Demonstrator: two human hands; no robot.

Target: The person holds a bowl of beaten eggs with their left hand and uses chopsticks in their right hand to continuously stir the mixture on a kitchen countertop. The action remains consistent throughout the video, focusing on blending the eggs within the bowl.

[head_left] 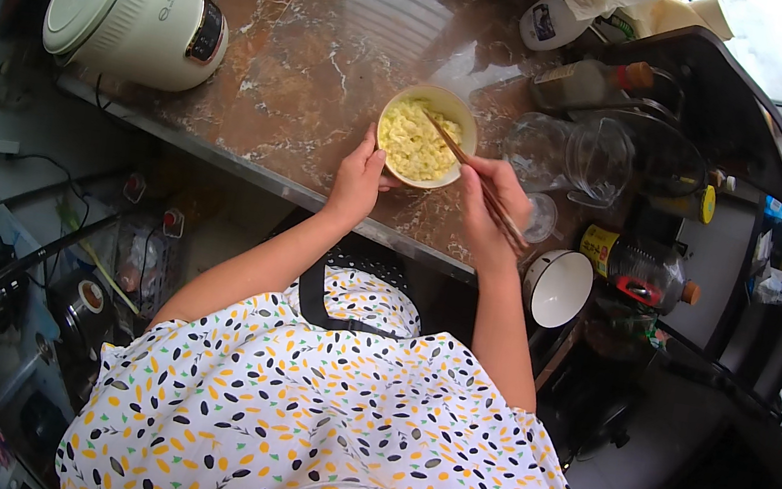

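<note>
At the upper centre of the frame, we cup our left hand around the lower-left wall of a bowl, probably light, smooth and best held there, while our right hand pinches stiff-looking chopsticks behind their tips, amid seemingly soft yellow mash.

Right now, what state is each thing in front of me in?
Cream bowl, upright, holding lumpy yellow mash
Chopsticks, tips in the mash, gripped by right fingers
Left fingers, against the cream bowl's side
White bowl, upright, looks empty
Dark bottle, capped
Tall bottle, red cap on
Pale electric jug, upright, lid on
Glass jug, looks empty
</note>
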